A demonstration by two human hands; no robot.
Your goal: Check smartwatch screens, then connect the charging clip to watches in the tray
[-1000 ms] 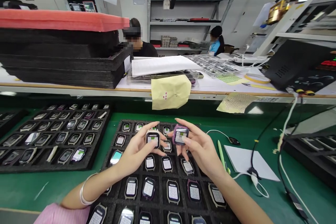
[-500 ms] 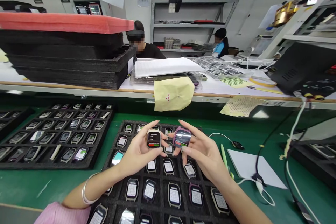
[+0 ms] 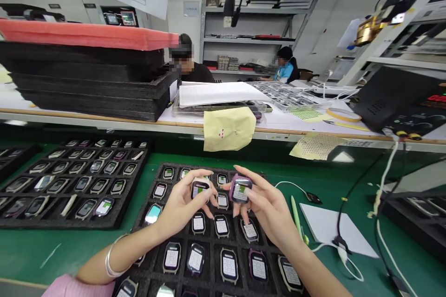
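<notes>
My left hand is closed around a light-framed smartwatch body, its thumb lying over the lit screen. In my right hand is a purple-framed smartwatch body, thumb on the screen's right side, which shows green and white. Both watches are held above a black foam tray whose compartments hold several strapless watches, many with white lit screens. One such watch lies just below my right fingertips. The backs of both held watches are hidden.
A second foam tray of watches lies at left. To the right are a green pen, white paper and cables. A shelf edge crosses ahead, carrying stacked black foam trays. Two people sit beyond.
The left watch's screen went from dark text with red and green to a white-and-green display, with my thumb now on it. The purple watch's screen also lit up white and green. The view tilted slightly.
</notes>
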